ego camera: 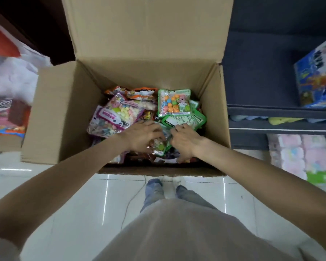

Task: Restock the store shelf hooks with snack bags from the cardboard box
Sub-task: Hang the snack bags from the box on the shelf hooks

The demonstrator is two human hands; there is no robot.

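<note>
An open cardboard box (64, 110) stands on the floor in front of me, holding several snack bags. Green-edged bags (174, 102) lie at the right, purple-edged bags (113, 117) at the left, orange ones (141, 92) at the back. Both my hands are down in the box, side by side. My left hand (142, 135) has its fingers curled over a green-edged bag (159, 146) lying between the hands. My right hand (184, 140) grips the same bag's right edge, with its thumb down among the bags below.
A dark shelf unit (271, 112) stands right of the box, with a blue carton (316, 76) on it and pastel packs (297, 155) underneath. White and red goods (11, 78) lie at the left. My feet (166, 185) stand on glossy white tiles close behind the box.
</note>
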